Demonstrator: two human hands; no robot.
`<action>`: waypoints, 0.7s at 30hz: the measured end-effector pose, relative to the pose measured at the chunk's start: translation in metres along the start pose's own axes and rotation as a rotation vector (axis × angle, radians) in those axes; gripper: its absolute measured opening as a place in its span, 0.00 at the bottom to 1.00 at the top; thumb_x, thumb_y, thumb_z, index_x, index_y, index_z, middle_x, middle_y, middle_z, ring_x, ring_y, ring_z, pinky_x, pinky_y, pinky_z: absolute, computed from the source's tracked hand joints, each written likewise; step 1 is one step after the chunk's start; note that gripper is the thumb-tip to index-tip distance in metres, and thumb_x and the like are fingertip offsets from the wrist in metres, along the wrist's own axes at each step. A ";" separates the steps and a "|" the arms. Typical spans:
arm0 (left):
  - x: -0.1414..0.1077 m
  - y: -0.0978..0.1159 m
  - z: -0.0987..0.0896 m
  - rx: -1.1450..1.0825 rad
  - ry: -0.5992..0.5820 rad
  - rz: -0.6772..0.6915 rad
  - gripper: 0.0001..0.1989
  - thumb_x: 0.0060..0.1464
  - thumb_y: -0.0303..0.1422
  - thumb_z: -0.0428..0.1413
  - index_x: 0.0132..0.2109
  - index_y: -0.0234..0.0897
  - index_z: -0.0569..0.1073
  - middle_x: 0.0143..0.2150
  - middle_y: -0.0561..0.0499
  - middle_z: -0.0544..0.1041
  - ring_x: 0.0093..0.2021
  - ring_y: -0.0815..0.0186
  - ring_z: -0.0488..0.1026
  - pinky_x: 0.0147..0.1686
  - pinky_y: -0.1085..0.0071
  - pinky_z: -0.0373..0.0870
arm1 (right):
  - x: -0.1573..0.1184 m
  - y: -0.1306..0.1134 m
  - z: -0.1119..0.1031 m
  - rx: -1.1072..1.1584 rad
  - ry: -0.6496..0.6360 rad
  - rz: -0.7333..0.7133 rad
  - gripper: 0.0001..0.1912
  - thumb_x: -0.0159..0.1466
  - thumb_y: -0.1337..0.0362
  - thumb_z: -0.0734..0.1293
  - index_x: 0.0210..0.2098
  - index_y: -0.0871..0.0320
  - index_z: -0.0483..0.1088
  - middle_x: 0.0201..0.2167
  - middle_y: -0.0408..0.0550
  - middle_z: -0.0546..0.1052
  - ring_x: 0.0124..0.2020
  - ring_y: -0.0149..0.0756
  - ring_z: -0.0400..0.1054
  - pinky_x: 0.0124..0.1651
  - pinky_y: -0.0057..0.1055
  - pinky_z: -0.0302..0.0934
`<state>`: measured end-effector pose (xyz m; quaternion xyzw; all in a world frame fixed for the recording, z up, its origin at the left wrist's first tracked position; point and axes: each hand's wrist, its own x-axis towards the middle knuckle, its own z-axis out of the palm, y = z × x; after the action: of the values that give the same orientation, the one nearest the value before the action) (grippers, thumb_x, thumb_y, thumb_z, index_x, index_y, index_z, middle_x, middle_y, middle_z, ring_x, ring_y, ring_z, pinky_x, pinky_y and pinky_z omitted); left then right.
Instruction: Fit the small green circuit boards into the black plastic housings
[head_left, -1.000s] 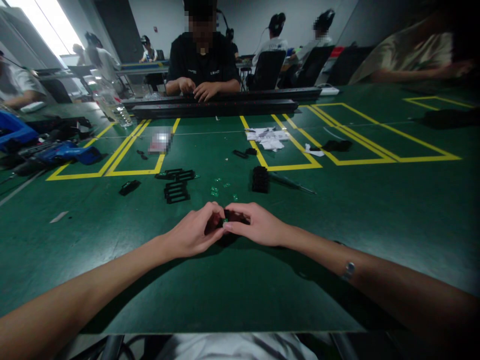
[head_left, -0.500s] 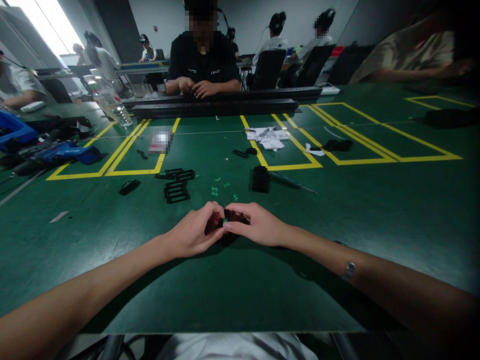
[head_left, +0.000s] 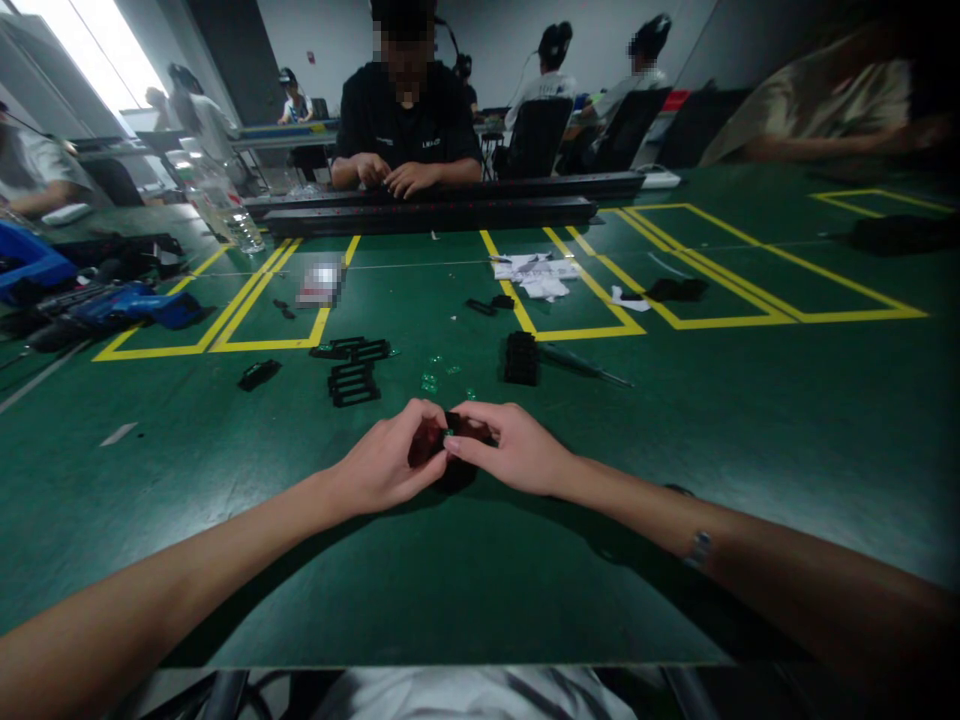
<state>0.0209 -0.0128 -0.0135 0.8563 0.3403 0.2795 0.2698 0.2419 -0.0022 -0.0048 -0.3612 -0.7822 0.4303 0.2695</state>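
Low over the green table, my left hand (head_left: 394,455) and my right hand (head_left: 514,447) meet at the fingertips. Between them is a small black part (head_left: 451,418), mostly hidden by my fingers. A small green piece (head_left: 448,435) shows at my right thumb tip, against the black part. Both hands are closed on the black part. Just beyond my hands lie several small green pieces (head_left: 430,383). Black rectangular frames (head_left: 352,384) lie in a group to the left of them. A black block of stacked parts (head_left: 520,358) stands to the right, beside a screwdriver (head_left: 589,365).
One more black part (head_left: 259,375) lies at the left. White papers (head_left: 536,272) and yellow tape outlines are farther back. Long black bars (head_left: 431,214) cross the table before a co-worker in black. Blue tools (head_left: 142,305) and plastic bottles (head_left: 238,222) stand at the left.
My fingers have shifted slightly around the black part, and a little more of its top edge shows. The things on the table have stayed in place.
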 end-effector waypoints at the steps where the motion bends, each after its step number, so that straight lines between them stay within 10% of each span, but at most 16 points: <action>1: 0.000 0.000 0.000 -0.001 0.001 0.000 0.14 0.62 0.34 0.55 0.51 0.39 0.60 0.37 0.52 0.70 0.30 0.70 0.69 0.30 0.72 0.65 | 0.000 0.000 0.000 -0.004 0.003 0.004 0.12 0.69 0.56 0.65 0.38 0.59 0.72 0.27 0.42 0.72 0.29 0.31 0.63 0.31 0.29 0.53; 21: 0.001 0.001 0.000 0.016 0.053 0.020 0.14 0.62 0.33 0.55 0.52 0.38 0.61 0.37 0.52 0.70 0.32 0.69 0.70 0.32 0.72 0.69 | 0.000 -0.001 0.002 0.008 0.062 0.014 0.10 0.68 0.58 0.66 0.35 0.58 0.70 0.26 0.40 0.70 0.28 0.30 0.62 0.31 0.28 0.52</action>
<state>0.0220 -0.0132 -0.0124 0.8541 0.3410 0.3020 0.2512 0.2398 -0.0036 -0.0052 -0.3787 -0.7691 0.4238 0.2923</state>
